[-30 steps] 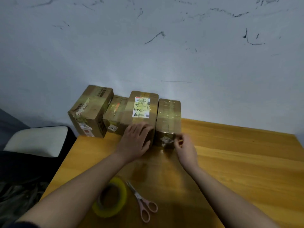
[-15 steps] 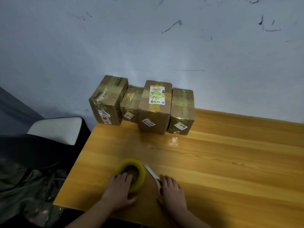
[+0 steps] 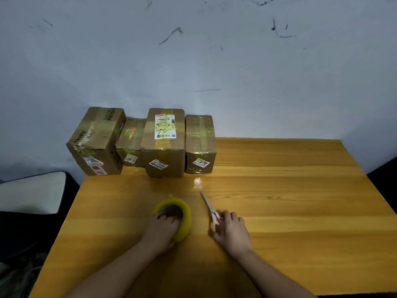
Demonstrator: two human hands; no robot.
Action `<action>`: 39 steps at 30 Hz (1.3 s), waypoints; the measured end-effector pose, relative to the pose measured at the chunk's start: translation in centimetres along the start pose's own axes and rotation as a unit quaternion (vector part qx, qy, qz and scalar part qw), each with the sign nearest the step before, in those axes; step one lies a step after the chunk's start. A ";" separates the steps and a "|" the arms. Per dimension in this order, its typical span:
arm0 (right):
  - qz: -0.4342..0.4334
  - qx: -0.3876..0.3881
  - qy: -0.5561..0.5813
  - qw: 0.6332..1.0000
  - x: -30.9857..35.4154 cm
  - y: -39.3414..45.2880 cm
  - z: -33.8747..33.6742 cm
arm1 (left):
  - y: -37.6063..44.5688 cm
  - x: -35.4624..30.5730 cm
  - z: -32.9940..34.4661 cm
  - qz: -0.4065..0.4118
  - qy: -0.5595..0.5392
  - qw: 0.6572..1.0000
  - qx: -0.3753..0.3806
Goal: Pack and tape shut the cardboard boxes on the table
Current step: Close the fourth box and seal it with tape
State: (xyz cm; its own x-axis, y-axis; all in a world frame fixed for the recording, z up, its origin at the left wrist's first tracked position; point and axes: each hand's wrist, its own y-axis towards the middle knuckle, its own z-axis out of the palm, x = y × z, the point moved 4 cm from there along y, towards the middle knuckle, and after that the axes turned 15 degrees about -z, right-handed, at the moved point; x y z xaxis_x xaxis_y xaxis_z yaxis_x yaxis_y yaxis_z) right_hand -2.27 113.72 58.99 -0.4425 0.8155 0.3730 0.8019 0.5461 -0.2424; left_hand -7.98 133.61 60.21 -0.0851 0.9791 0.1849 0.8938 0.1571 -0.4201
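Four cardboard boxes [image 3: 163, 143] stand in a row against the wall, well beyond both sets of fingertips, all showing tape. The left hand [image 3: 160, 232] grips the yellow tape roll [image 3: 175, 216], fingers hooked into its core. The right hand [image 3: 231, 233] is blurred over the scissors [image 3: 209, 208]; I cannot tell whether those fingers pinch the pink handles. Blades point away from the fingers. Risk: a fumbled grab sends the scissors skidding across the slick table [image 3: 290, 201].
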 end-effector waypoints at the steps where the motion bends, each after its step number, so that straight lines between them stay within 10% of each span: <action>1: 0.027 -0.012 0.013 0.999 -1.4 0.1 -0.8 | 0.9 -1.3 -1.1 0.018 0.005 1.000 -0.009; 17: 0.113 -0.057 0.056 0.990 -20.3 10.4 -11.2 | 18.4 -17.5 -13.1 0.015 0.066 0.995 -0.071; 39: 0.016 -0.009 -0.108 0.994 -21.8 16.6 -9.0 | 25.6 -17.3 -12.0 -0.095 0.014 0.993 -0.072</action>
State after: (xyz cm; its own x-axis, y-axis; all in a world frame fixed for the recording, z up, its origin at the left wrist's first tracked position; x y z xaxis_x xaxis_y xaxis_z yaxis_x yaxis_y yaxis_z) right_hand 24.25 103.28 54.88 -0.4913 0.8555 0.1637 0.8229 0.5175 -0.2347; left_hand 21.66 119.11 56.95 -0.2469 0.9294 0.2743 0.9169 0.3157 -0.2443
